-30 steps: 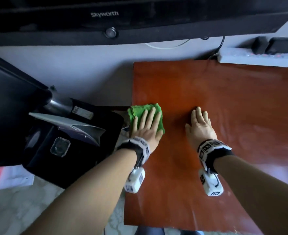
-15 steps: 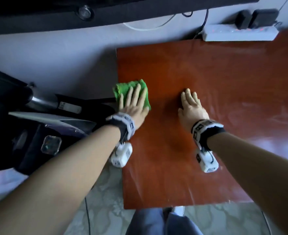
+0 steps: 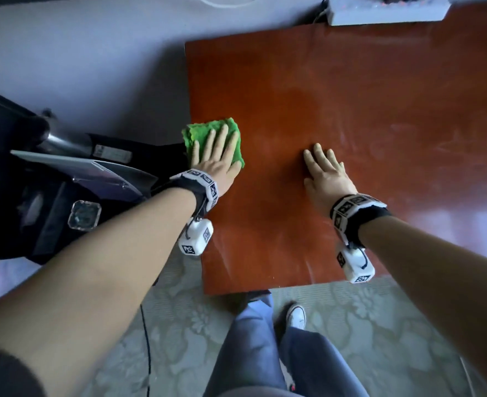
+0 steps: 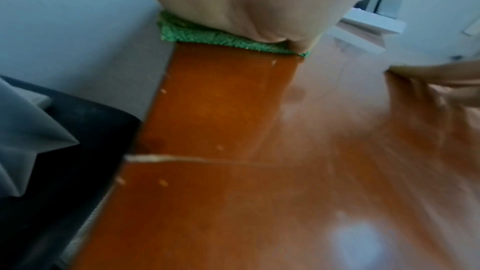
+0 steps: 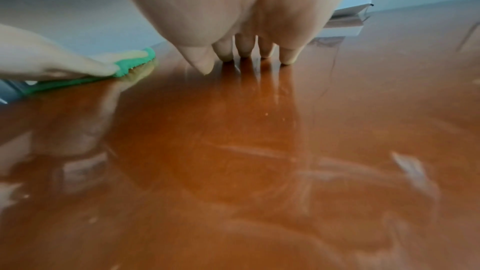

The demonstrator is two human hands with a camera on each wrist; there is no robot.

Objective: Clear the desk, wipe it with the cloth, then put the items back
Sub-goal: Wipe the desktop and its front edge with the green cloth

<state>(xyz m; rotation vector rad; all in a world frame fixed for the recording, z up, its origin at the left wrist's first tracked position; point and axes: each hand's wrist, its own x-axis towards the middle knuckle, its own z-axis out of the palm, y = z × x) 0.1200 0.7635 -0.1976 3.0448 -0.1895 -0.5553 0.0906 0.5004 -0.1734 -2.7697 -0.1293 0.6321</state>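
Note:
A folded green cloth lies at the left edge of the reddish-brown desk. My left hand presses flat on it with straight fingers. In the left wrist view the cloth shows under my palm, overhanging the desk edge slightly. My right hand rests flat on the bare desk, about a hand's width right of the cloth. The right wrist view shows my right fingertips touching the glossy top, with the cloth off to the left.
A white power strip with plugs sits at the desk's far edge against the wall. Left of the desk stands a black chair or case carrying a grey laptop-like item and a small clear box. My legs and a white shoe are below the near edge.
The view has tilted downward, bringing the floor and my legs into sight. My left hand stays on the cloth at the desk's left edge; the right hand stays flat in place.

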